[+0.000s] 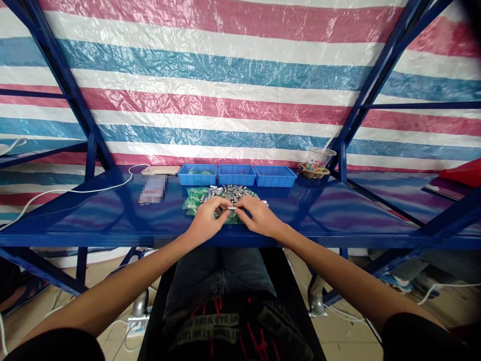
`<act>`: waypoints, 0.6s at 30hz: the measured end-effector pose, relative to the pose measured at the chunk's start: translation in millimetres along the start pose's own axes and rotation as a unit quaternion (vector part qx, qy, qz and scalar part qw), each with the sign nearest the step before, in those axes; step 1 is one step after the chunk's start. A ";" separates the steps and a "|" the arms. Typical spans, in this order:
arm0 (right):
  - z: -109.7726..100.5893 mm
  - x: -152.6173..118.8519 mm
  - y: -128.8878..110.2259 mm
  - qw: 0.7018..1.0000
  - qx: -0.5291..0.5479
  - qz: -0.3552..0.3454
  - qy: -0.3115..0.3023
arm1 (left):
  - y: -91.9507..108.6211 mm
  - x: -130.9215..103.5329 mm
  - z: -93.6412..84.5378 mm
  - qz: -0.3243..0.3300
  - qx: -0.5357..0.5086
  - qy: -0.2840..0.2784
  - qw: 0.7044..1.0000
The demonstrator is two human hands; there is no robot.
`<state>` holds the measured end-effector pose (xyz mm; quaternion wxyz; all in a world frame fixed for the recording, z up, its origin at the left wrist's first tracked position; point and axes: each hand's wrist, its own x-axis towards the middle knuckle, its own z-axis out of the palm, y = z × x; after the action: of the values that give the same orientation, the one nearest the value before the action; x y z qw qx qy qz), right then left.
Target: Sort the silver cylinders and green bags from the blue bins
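Note:
My left hand (pixel 211 215) and my right hand (pixel 259 214) meet over the near middle of the blue table. Between their fingertips they pinch a small, silvery, narrow piece (pixel 232 207), too small to tell its kind. Just beyond my fingers lies a heap of small metal cylinders (pixel 236 191). Green plastic film or small bags (pixel 194 197) spread to the left of the heap, and more green shows beneath my hands. Thumbs and forefingers of both hands are closed on the piece, and they partly cover it and the heap.
Three blue plastic bins (pixel 197 180) stand in a row behind the heap, the left one holding some green material. To the left are a phone (pixel 152 189) and a white cable (pixel 75 191). A plastic cup with a straw (pixel 319 158) stands back right, near a blue frame post (pixel 341 161).

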<state>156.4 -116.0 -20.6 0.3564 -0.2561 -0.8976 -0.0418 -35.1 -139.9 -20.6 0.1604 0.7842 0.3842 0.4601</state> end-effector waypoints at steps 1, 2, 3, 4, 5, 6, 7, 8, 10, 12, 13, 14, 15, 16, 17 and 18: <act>0.6 -0.4 0.1 1.000 -0.003 -0.002 0.010 | 0.9 0.2 -0.2 -0.009 -0.005 -0.007 1.000; 1.1 -0.8 0.3 1.000 -0.006 -0.006 0.020 | 1.8 0.5 -0.3 -0.021 -0.011 -0.015 1.000; 1.5 -1.4 0.6 1.000 -0.007 -0.010 0.029 | 2.6 0.8 -0.4 -0.032 -0.011 -0.021 0.999; 1.7 -1.9 0.8 0.999 -0.009 -0.014 0.036 | 3.3 1.1 -0.6 -0.040 -0.003 -0.026 0.999; 1.7 -2.3 1.0 0.999 -0.011 -0.018 0.040 | 3.8 1.5 -0.7 -0.044 0.010 -0.030 0.999; 1.6 -2.7 1.0 0.999 -0.013 -0.022 0.043 | 4.0 1.8 -0.8 -0.043 0.026 -0.033 0.998; 1.2 -2.9 0.8 0.999 -0.015 -0.024 0.043 | 4.0 2.0 -0.8 -0.039 0.040 -0.037 0.998; 0.6 -2.9 0.3 0.999 -0.014 -0.025 0.042 | 3.8 2.2 -0.7 -0.035 0.050 -0.040 0.997; -1.5 -2.5 -1.3 0.999 -0.005 -0.017 0.035 | 2.7 2.1 -0.3 -0.028 0.050 -0.038 0.998; -3.9 -1.6 -3.0 1.000 0.008 0.004 0.026 | 1.2 1.7 0.5 -0.023 0.037 -0.028 0.999; -4.9 -1.1 -3.7 1.000 0.013 0.014 0.020 | 0.4 1.4 0.8 -0.020 0.030 -0.023 0.999; -5.5 -0.6 -4.1 1.000 0.018 0.021 0.014 | -0.3 1.1 1.1 -0.017 0.022 -0.020 0.999; -5.7 -0.1 -4.1 0.999 0.021 0.025 0.007 | -0.9 0.8 1.4 -0.014 0.016 -0.021 1.000; -5.4 0.2 -3.8 0.999 0.022 0.025 -0.002 | -1.4 0.7 1.6 -0.013 0.010 -0.026 1.000; -4.7 0.4 -3.2 0.999 0.022 0.023 -0.010 | -1.8 0.6 1.7 -0.014 0.006 -0.034 0.999; -3.7 0.4 -2.4 0.999 0.021 0.021 -0.018 | -2.0 0.6 1.8 -0.017 0.003 -0.041 0.999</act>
<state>157.3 -118.8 -17.3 0.3460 -0.2678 -0.8992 -0.0111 -34.3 -138.0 -22.4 0.1819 0.7962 0.3918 0.4237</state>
